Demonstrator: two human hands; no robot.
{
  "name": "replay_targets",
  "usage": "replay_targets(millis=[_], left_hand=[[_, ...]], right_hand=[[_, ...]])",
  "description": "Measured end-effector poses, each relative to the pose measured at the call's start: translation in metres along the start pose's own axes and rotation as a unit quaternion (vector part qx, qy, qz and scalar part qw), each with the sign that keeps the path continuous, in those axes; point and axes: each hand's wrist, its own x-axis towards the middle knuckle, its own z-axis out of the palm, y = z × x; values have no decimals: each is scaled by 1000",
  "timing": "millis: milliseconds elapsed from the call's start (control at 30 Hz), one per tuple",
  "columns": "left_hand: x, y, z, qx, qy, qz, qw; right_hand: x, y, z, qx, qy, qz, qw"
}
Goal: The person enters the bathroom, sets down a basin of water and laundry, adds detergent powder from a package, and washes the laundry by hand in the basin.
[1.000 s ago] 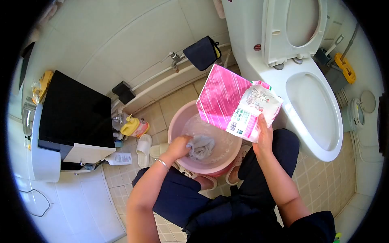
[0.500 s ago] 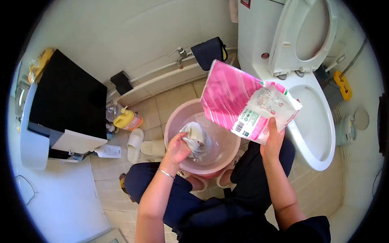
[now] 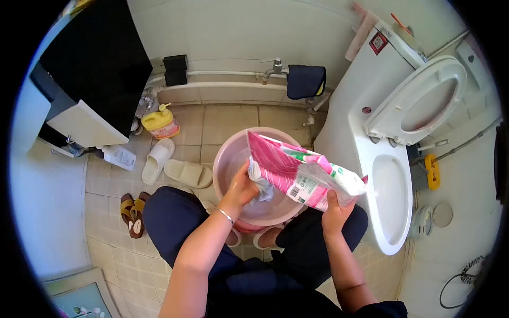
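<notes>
A pink-and-white printed plastic bag (image 3: 299, 169) with a barcode hangs tilted over a pink basin (image 3: 225, 151) that holds water. My right hand (image 3: 338, 212) is closed on the bag's lower right corner, thumb on its front. My left hand (image 3: 244, 185) is closed on a wet whitish cloth (image 3: 263, 192) over the basin, right against the bag's left edge. Part of the cloth is hidden behind the bag and the fingers. What the bag contains cannot be seen.
A toilet (image 3: 389, 201) with its lid raised stands at the right. Left of the basin are white slippers (image 3: 188, 174), brown sandals (image 3: 135, 212) and a yellow pump bottle (image 3: 161, 123). A tap (image 3: 275, 68) with a dark cloth (image 3: 306, 82) beside it is on the far wall.
The bag has come lower and further over the basin, with its top folded down. My left hand has moved up to the bag's edge with the cloth. The view has shifted.
</notes>
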Motion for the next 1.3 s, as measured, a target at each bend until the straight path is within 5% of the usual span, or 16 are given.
replay_targets(millis=[733,833,1000,1100,1200,1267,1300], left_hand=[[9,-5,-16,-23,-20,-2,1000],[11,-2,-12,-15,7,0,1000],[1,-2,-5,23,63,12,998],[-2,1,-4,43,29,18,998],[-5,0,2,49,40,5,998],[-6,0,3,55,43,11,998],[-6,0,3,60,38,4,997]], right_hand=[[1,11,24,70,-3,2,998],[5,33,27,107,60,101,987],[1,83,30,339,28,397,852],[7,84,44,578,13,496,648],[44,55,36,619,59,483,616],[78,59,15,677,11,333,656],[98,49,3,711,-8,325,623]])
